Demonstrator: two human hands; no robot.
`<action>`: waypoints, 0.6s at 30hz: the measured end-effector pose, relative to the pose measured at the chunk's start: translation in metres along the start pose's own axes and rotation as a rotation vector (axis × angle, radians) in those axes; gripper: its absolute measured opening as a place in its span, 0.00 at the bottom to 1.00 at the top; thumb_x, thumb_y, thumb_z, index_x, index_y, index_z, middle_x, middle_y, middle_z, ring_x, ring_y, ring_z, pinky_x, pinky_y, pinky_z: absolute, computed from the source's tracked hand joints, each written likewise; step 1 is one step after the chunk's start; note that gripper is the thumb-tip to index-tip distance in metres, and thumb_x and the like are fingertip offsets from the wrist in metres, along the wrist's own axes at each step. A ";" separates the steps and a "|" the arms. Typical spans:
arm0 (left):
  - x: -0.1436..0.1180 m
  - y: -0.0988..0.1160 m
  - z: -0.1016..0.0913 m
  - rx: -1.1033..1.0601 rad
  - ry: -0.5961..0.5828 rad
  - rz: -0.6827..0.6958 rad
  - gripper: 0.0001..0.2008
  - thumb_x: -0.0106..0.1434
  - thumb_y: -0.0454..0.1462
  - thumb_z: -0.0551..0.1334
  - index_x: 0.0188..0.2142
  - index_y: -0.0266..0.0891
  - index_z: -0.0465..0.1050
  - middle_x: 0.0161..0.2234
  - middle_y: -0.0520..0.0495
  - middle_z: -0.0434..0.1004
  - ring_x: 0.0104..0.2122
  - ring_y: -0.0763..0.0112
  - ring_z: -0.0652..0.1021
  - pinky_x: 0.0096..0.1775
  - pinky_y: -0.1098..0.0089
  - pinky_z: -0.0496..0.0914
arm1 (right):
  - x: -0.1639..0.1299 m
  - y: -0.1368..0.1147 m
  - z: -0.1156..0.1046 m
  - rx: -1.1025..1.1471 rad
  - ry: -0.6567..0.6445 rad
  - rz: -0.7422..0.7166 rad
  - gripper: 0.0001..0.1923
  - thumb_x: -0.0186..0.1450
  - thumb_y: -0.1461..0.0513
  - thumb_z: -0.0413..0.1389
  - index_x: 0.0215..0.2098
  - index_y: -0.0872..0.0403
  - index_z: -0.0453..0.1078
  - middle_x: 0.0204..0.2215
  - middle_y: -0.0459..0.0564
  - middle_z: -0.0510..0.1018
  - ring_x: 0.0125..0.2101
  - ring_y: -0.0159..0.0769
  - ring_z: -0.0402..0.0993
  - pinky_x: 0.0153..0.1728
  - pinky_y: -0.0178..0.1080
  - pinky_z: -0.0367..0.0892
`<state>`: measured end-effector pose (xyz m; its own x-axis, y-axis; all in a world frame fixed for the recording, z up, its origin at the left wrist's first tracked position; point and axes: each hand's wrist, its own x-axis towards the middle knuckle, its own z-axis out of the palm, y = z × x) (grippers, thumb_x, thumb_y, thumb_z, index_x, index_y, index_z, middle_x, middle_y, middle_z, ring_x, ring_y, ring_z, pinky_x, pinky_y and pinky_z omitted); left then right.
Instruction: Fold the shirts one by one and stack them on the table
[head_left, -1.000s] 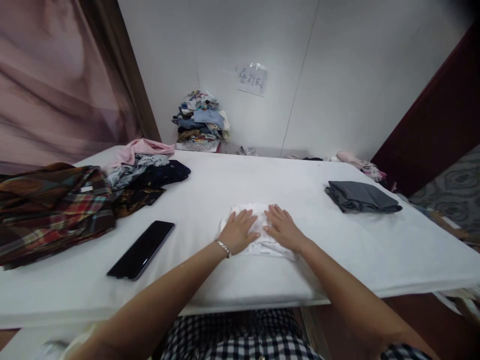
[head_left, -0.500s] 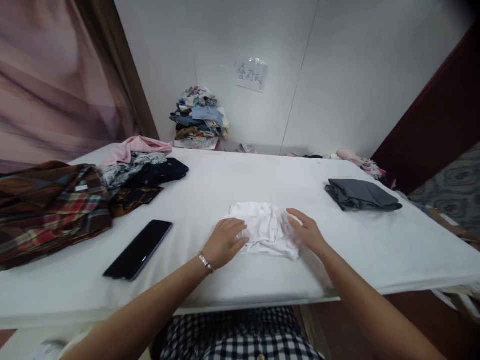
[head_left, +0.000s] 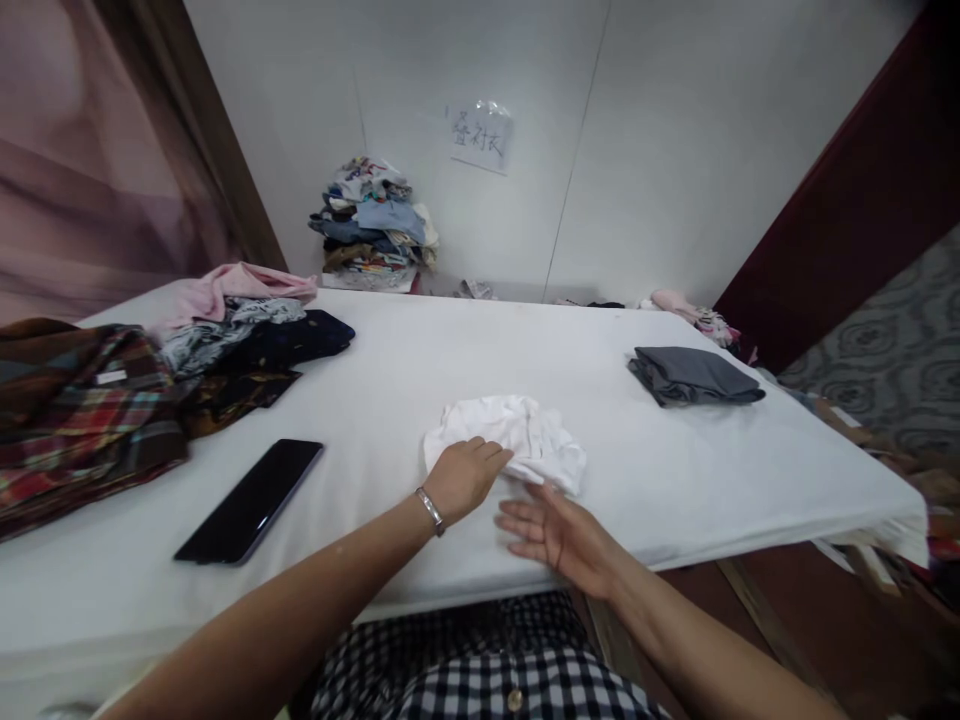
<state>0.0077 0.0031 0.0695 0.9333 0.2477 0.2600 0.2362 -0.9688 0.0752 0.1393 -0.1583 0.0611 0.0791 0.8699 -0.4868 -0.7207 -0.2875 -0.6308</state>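
Head view, from the near edge of the tabletop (head_left: 420, 580) outward: a checked garment (head_left: 480, 670) worn by the person fills the bottom of the frame. Just beyond it, the right hand (head_left: 559, 535) lies palm-up with fingers spread and empty, at the near edge and close to the front hem of the folded white garment (head_left: 517, 440). The left hand (head_left: 461, 478), a bracelet (head_left: 429, 508) at its wrist, rests on the near-left part of that bundle, fingers curled over the cloth; whether they pinch it cannot be told. The white garment sits at the middle of the tabletop, nearer the front edge than the back, compact but rumpled. Judged from this, the fold looks complete and the step in hand is getting the bundle lifted; the next move would seem to call for the flat right palm to go under the hem while the left steadies the top, so the folds do not spill. A dark phone (head_left: 251, 500) lies toward the near-left, well apart. A plaid cloth (head_left: 75, 420) covers the left edge, with a pink and dark heap (head_left: 247, 330) behind it. A folded grey garment (head_left: 694, 375) lies toward the far-right corner. Past the far edge, a clothes pile (head_left: 375, 225) stands against the wall under a paper sign (head_left: 480, 137).
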 end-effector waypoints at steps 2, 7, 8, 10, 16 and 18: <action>0.003 0.007 -0.006 0.005 0.022 0.001 0.15 0.67 0.30 0.54 0.51 0.40 0.71 0.43 0.46 0.79 0.41 0.63 0.76 0.39 0.64 0.70 | 0.013 -0.009 0.004 0.078 -0.014 -0.095 0.26 0.57 0.45 0.64 0.45 0.53 0.72 0.47 0.57 0.79 0.48 0.45 0.76 0.45 0.45 0.74; -0.004 0.024 0.000 -0.008 -0.011 0.038 0.12 0.68 0.32 0.54 0.48 0.41 0.71 0.40 0.48 0.79 0.39 0.63 0.76 0.37 0.64 0.72 | 0.047 -0.011 0.019 0.165 0.098 -0.248 0.21 0.55 0.53 0.68 0.42 0.56 0.72 0.36 0.50 0.79 0.33 0.35 0.74 0.32 0.40 0.74; -0.006 0.026 0.004 -0.008 -0.008 0.035 0.12 0.68 0.32 0.54 0.48 0.40 0.71 0.40 0.47 0.79 0.39 0.63 0.76 0.37 0.64 0.73 | 0.053 -0.008 0.022 0.182 0.153 -0.278 0.20 0.53 0.56 0.69 0.39 0.56 0.72 0.34 0.48 0.78 0.31 0.34 0.73 0.30 0.38 0.73; -0.010 0.026 0.011 -0.001 0.032 0.027 0.15 0.67 0.31 0.52 0.50 0.40 0.71 0.41 0.47 0.80 0.40 0.63 0.78 0.38 0.63 0.74 | 0.061 -0.005 0.025 0.217 0.232 -0.334 0.15 0.49 0.62 0.68 0.34 0.55 0.72 0.30 0.46 0.78 0.30 0.34 0.72 0.26 0.35 0.71; -0.014 0.017 0.000 -0.019 0.380 0.106 0.25 0.68 0.41 0.56 0.64 0.44 0.59 0.57 0.43 0.74 0.55 0.57 0.75 0.53 0.57 0.74 | 0.065 -0.031 0.017 0.197 0.233 -0.429 0.10 0.48 0.65 0.63 0.29 0.49 0.71 0.29 0.43 0.79 0.29 0.36 0.74 0.27 0.36 0.71; -0.022 0.010 -0.002 -0.058 0.449 0.057 0.31 0.66 0.44 0.57 0.67 0.48 0.53 0.60 0.44 0.71 0.56 0.55 0.74 0.53 0.54 0.74 | 0.062 -0.053 0.005 0.202 0.236 -0.488 0.12 0.46 0.66 0.63 0.29 0.50 0.71 0.30 0.43 0.80 0.29 0.37 0.75 0.27 0.37 0.72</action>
<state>-0.0108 -0.0114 0.0668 0.7316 0.1861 0.6558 0.1608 -0.9820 0.0993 0.1785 -0.0876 0.0674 0.5702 0.7627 -0.3051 -0.6778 0.2270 -0.6993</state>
